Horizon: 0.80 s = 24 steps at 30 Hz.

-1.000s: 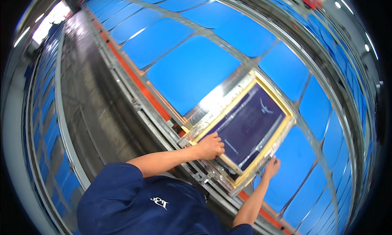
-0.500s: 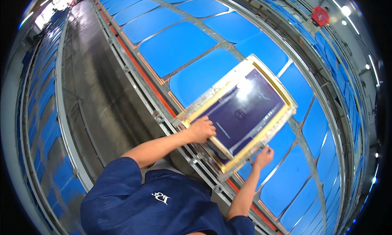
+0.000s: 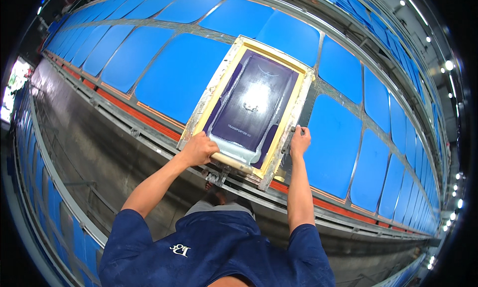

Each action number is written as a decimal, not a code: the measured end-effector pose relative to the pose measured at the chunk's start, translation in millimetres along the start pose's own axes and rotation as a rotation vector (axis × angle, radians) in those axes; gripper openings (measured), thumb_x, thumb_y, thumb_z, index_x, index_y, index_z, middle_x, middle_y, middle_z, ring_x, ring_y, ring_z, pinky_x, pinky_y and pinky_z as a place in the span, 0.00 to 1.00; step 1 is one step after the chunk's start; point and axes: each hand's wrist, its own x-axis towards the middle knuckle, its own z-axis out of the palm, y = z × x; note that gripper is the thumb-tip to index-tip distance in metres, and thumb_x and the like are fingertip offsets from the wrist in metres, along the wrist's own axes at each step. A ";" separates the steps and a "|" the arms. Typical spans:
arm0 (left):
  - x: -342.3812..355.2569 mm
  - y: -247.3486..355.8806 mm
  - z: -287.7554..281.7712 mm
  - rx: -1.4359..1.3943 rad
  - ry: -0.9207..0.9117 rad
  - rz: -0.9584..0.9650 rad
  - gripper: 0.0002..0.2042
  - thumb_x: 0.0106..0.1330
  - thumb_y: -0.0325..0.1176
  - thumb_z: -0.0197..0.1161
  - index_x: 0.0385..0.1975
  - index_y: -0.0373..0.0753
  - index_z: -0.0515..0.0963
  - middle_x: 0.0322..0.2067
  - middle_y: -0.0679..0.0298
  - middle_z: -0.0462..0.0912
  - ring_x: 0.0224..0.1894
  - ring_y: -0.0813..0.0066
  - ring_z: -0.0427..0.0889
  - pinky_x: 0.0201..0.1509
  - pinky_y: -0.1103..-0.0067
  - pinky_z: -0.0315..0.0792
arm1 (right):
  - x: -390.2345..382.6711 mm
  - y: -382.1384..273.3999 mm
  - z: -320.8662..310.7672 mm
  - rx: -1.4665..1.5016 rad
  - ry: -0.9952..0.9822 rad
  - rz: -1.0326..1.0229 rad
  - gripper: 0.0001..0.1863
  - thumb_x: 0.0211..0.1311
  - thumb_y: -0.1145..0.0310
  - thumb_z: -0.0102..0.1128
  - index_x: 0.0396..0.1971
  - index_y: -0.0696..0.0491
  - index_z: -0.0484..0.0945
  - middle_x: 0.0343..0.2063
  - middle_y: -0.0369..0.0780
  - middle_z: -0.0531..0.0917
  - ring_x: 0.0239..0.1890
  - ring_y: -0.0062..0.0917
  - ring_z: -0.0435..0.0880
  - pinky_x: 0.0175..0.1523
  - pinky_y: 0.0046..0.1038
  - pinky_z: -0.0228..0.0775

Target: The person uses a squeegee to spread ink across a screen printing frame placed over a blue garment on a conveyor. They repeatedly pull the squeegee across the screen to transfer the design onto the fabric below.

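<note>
A screen-printing frame (image 3: 306, 90) with pale yellow inner edges lies across the long table in front of me. Its dark purple mesh (image 3: 264, 95) carries a light pattern and a glossy glare. Along the near end of the mesh is a pale wet band of ink (image 3: 234, 150), and beside it a wooden squeegee bar (image 3: 233, 162). My left hand (image 3: 199, 149) is closed round the left end of that bar, by the frame's near left corner. At the frame's right side my right hand (image 3: 300, 141) is closed on a small dark handle (image 3: 293, 129); its fingers partly hide it.
Blue rounded panels (image 3: 331, 145) line the table on both sides of the frame. A metal rail (image 3: 149, 150) and a red strip (image 3: 154, 125) run along the near edge. Another row of blue panels (image 3: 373, 33) lies beyond the far rail. A grey walkway (image 3: 94, 132) runs behind me.
My view has swung round, and the frame now sits more squarely before me. Both hands keep their places, left at the squeegee and right at the frame's side.
</note>
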 end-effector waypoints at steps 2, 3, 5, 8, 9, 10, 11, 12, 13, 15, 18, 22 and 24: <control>-3.7 -2.9 0.2 -0.004 -0.031 0.009 0.14 0.38 0.28 0.73 0.29 0.46 0.82 0.28 0.73 0.84 0.33 0.71 0.81 0.44 0.73 0.67 | -2.3 -0.9 5.1 -0.016 0.022 -0.022 0.16 0.66 0.57 0.63 0.34 0.56 0.81 0.28 0.47 0.85 0.31 0.39 0.82 0.42 0.40 0.72; -2.1 -10.1 5.0 0.014 -0.016 0.023 0.14 0.37 0.29 0.74 0.28 0.46 0.81 0.27 0.73 0.83 0.33 0.71 0.82 0.44 0.73 0.66 | -1.0 -1.5 6.8 -0.022 0.015 -0.001 0.15 0.66 0.57 0.62 0.35 0.56 0.82 0.28 0.48 0.85 0.31 0.41 0.83 0.42 0.40 0.72; 4.5 -27.0 3.4 0.024 -0.034 0.037 0.14 0.37 0.31 0.75 0.28 0.47 0.82 0.27 0.72 0.83 0.33 0.71 0.82 0.44 0.72 0.66 | -1.2 -12.5 13.0 -0.029 -0.004 0.040 0.15 0.66 0.57 0.62 0.35 0.56 0.82 0.28 0.48 0.85 0.32 0.44 0.84 0.42 0.41 0.73; 30.2 -49.3 -14.2 0.012 -0.099 0.048 0.14 0.39 0.33 0.77 0.28 0.47 0.82 0.26 0.71 0.83 0.32 0.70 0.82 0.44 0.71 0.66 | -2.1 -21.8 23.9 -0.113 0.008 0.035 0.14 0.67 0.61 0.62 0.33 0.58 0.81 0.28 0.45 0.85 0.31 0.32 0.80 0.42 0.35 0.71; 43.3 -57.4 -20.7 0.004 -0.129 0.051 0.14 0.39 0.34 0.77 0.28 0.47 0.82 0.26 0.70 0.83 0.32 0.70 0.82 0.44 0.71 0.66 | -3.5 -24.7 21.6 -0.111 0.003 0.033 0.14 0.67 0.61 0.61 0.34 0.58 0.81 0.29 0.48 0.85 0.32 0.36 0.82 0.42 0.36 0.72; 58.2 -70.5 -30.2 -0.008 -0.138 0.052 0.13 0.41 0.35 0.78 0.27 0.46 0.82 0.26 0.70 0.83 0.32 0.69 0.82 0.44 0.71 0.66 | -9.8 -38.2 19.0 -0.129 -0.031 0.056 0.14 0.67 0.60 0.61 0.34 0.58 0.81 0.29 0.48 0.85 0.32 0.38 0.83 0.42 0.37 0.72; 76.4 -82.6 -31.2 -0.024 -0.136 0.050 0.13 0.42 0.36 0.78 0.27 0.46 0.82 0.26 0.69 0.83 0.32 0.69 0.82 0.44 0.71 0.66 | -13.4 -47.5 12.4 -0.154 -0.065 0.067 0.14 0.67 0.60 0.61 0.34 0.57 0.81 0.29 0.49 0.85 0.33 0.40 0.83 0.42 0.37 0.72; 97.7 -96.0 -30.3 -0.045 -0.135 0.051 0.13 0.43 0.37 0.78 0.26 0.46 0.82 0.25 0.68 0.84 0.32 0.68 0.82 0.44 0.70 0.66 | -14.3 -54.8 4.1 -0.182 -0.097 0.081 0.14 0.67 0.60 0.61 0.34 0.57 0.81 0.30 0.49 0.85 0.33 0.41 0.84 0.42 0.38 0.73; 129.2 -114.4 -30.6 -0.048 -0.132 0.050 0.13 0.44 0.39 0.79 0.26 0.45 0.82 0.26 0.68 0.84 0.32 0.66 0.83 0.45 0.69 0.66 | -11.1 -60.1 -2.4 -0.257 -0.147 0.092 0.14 0.68 0.59 0.61 0.35 0.57 0.82 0.30 0.50 0.85 0.34 0.42 0.85 0.42 0.38 0.73; 195.8 -153.0 -29.9 -0.020 -0.123 0.044 0.13 0.47 0.43 0.79 0.27 0.47 0.83 0.25 0.65 0.84 0.32 0.61 0.83 0.44 0.66 0.67 | 1.5 -76.2 -12.7 -0.411 -0.317 0.147 0.14 0.67 0.58 0.62 0.36 0.55 0.83 0.30 0.51 0.85 0.35 0.45 0.86 0.42 0.40 0.74; 301.6 -206.4 -26.3 0.004 -0.065 0.045 0.14 0.46 0.43 0.79 0.25 0.44 0.81 0.24 0.63 0.82 0.32 0.58 0.83 0.42 0.63 0.68 | 48.9 -93.1 -17.9 -0.477 -0.562 0.129 0.14 0.64 0.57 0.65 0.39 0.52 0.85 0.32 0.51 0.86 0.36 0.46 0.87 0.43 0.43 0.77; 378.5 -232.9 -35.3 -0.015 -0.021 0.082 0.16 0.46 0.45 0.80 0.28 0.43 0.85 0.23 0.58 0.85 0.31 0.52 0.84 0.41 0.61 0.74 | 137.5 -139.1 13.5 -0.105 -0.387 -0.233 0.22 0.56 0.57 0.74 0.47 0.55 0.84 0.40 0.48 0.87 0.43 0.44 0.86 0.51 0.42 0.76; 382.8 -233.9 -44.9 -0.053 0.003 0.044 0.14 0.44 0.42 0.81 0.27 0.43 0.85 0.21 0.59 0.83 0.28 0.54 0.83 0.40 0.62 0.76 | 176.3 -199.0 38.4 -0.123 -0.364 -0.607 0.26 0.55 0.58 0.75 0.49 0.58 0.82 0.45 0.49 0.85 0.46 0.44 0.85 0.54 0.42 0.76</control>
